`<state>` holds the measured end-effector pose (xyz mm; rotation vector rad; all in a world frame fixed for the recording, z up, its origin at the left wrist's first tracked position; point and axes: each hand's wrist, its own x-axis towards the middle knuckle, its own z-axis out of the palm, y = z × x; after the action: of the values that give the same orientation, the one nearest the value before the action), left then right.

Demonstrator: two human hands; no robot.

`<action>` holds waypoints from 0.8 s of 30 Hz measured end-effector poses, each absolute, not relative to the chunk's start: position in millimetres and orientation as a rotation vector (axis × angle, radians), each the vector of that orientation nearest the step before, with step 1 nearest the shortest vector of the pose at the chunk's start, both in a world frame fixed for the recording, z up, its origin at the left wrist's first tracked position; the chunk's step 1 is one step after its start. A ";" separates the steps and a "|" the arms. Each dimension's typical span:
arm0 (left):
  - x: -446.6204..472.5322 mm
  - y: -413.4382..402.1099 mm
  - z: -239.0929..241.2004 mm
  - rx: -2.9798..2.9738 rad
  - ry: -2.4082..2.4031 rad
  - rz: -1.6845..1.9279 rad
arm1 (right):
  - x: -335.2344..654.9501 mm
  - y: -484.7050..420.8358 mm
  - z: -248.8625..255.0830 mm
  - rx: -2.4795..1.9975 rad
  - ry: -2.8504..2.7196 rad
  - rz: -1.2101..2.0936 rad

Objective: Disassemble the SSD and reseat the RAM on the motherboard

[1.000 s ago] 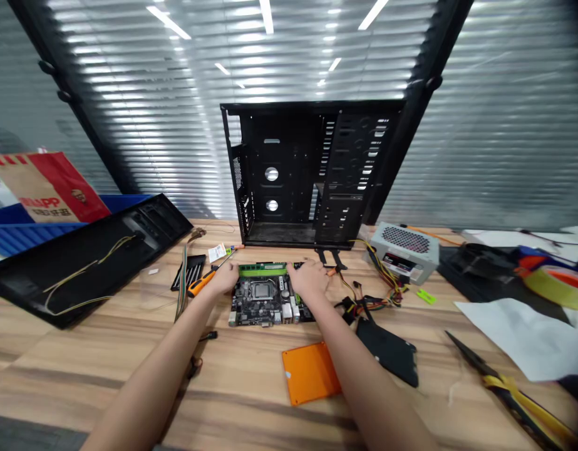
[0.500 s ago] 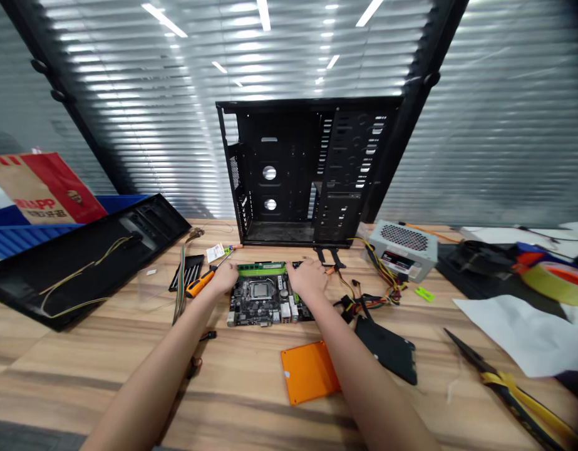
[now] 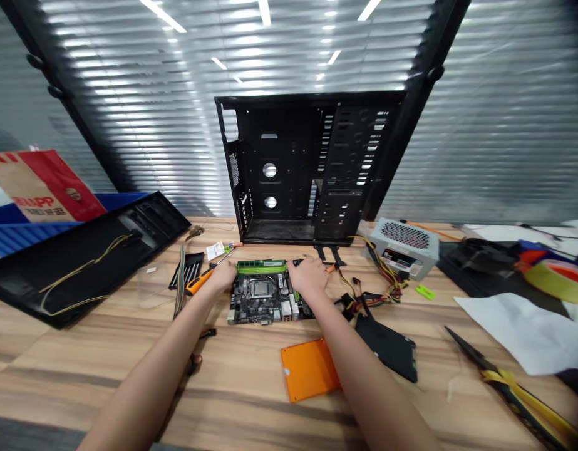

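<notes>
Memory stick [image 3: 262,267] – green, slim, standing on edge along the far side of the motherboard [image 3: 263,304], long axis running left to right, parallel to the table's [image 3: 251,382] far edge. The motherboard lies flat near the middle of the table, its silver processor socket facing up and its port block towards the near edge. Left hand [image 3: 225,274]: fingers bent down at the stick's left end. Right hand [image 3: 310,275]: fingers bent down at its right end. Whether either hand grips the stick or only presses on it cannot be told. Orange-handled screwdriver [image 3: 197,285] just beside the left hand, tip towards the far edge. Computer case [image 3: 307,169] – black, upright at the far edge behind the board, open side facing the camera, bare drive bays on its right. Power supply [image 3: 401,245] right of the case, its coloured cables trailing towards the board. Black side panel [image 3: 82,263] along the left edge, thin wires lying on it. Blue crate [image 3: 16,228] behind it, with a red and brown paper bag [image 3: 39,188] above. Orange plate [image 3: 310,369] and black drive [image 3: 387,347] near the right forearm. Yellow-handled pliers [image 3: 514,388] and white paper [image 3: 523,332] towards the right edge. Table of light wood grain; closed blinds behind, reflecting ceiling strip lights.
</notes>
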<state>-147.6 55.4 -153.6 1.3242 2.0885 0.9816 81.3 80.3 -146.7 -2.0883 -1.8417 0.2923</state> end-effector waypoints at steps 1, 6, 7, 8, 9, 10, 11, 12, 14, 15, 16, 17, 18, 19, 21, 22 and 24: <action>-147.9 54.7 -153.2 1.296 2.088 0.950 | 81.4 80.5 -147.0 -2.088 -1.841 0.291; -147.2 51.1 -149.2 1.233 2.083 0.864 | 81.7 80.9 -147.7 -2.088 -1.836 0.290; -146.6 50.8 -148.5 1.225 2.083 0.863 | 81.8 80.8 -147.6 -2.088 -1.835 0.290; -146.1 50.6 -148.0 1.217 2.082 0.865 | 81.8 80.8 -147.5 -2.088 -1.834 0.290; -145.5 50.6 -147.6 1.208 2.080 0.868 | 81.8 80.7 -147.4 -2.088 -1.833 0.290; -145.1 50.6 -147.3 1.198 2.078 0.873 | 81.9 80.6 -147.2 -2.087 -1.833 0.291; -144.8 50.6 -147.3 1.187 2.076 0.879 | 81.9 80.6 -147.0 -2.086 -1.832 0.292; -144.8 50.6 -147.3 1.173 2.074 0.885 | 82.0 80.6 -146.9 -2.084 -1.832 0.294; -145.1 50.4 -147.8 1.138 2.070 0.897 | 82.1 80.5 -146.8 -2.082 -1.828 0.299; -145.4 50.3 -148.2 1.116 2.066 0.904 | 82.2 80.5 -146.7 -2.082 -1.824 0.303; -145.8 50.2 -148.6 1.092 2.061 0.911 | 82.2 80.6 -146.5 -2.083 -1.819 0.308; -146.1 50.1 -149.1 1.067 2.054 0.919 | 82.3 80.6 -146.2 -2.084 -1.813 0.314; -146.3 50.1 -149.5 1.043 2.045 0.930 | 82.4 80.7 -145.8 -2.086 -1.806 0.321; -146.4 50.2 -150.0 1.021 2.035 0.942 | 82.7 80.9 -145.1 -2.087 -1.800 0.331; -145.9 50.5 -150.7 0.984 2.015 0.975 | 83.4 81.3 -143.4 -2.089 -1.785 0.355; -145.4 50.6 -150.9 0.970 2.004 0.997 | 83.9 81.7 -142.4 -2.091 -1.775 0.368; -144.1 50.4 -151.1 0.952 1.981 1.047 | 85.1 82.6 -140.3 -2.097 -1.754 0.396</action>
<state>-144.1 50.4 -151.1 0.9522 1.9812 1.0467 85.1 82.6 -140.3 -2.0974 -1.7538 0.3957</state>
